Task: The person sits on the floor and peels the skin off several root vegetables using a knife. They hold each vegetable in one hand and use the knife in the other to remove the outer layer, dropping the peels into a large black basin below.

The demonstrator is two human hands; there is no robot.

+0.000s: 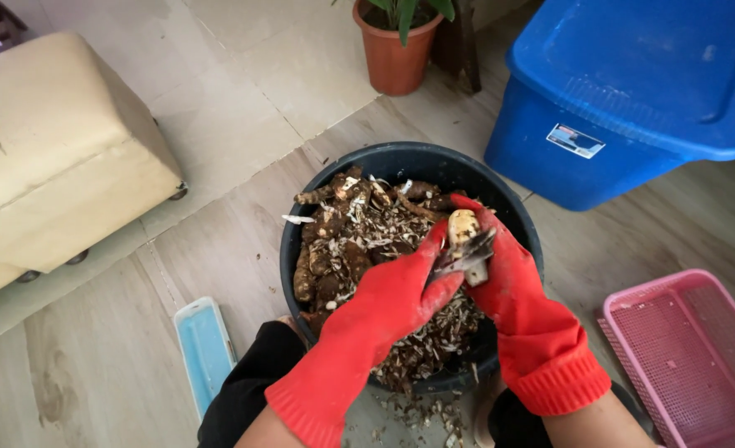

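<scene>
Both my hands wear red rubber gloves and meet over a black bucket (pixel 301 224). My right hand (pixel 508 274) grips a small pale root (pixel 464 226), partly peeled, with its top poking above the fingers. My left hand (pixel 400 290) holds a metal blade (pixel 465 255) pressed against the side of that root. Inside the bucket lie several brown unpeeled roots (pixel 326 265) on the left and a heap of peel scraps (pixel 384 228).
A blue lidded storage bin (pixel 633 91) stands at the back right, a pink mesh basket (pixel 683 348) at the right. A terracotta plant pot (pixel 394 54) is at the back, a beige ottoman (pixel 52 149) at the left. A light blue flat object (pixel 204 344) lies on the floor by my knee; peel bits (pixel 417 415) lie below the bucket.
</scene>
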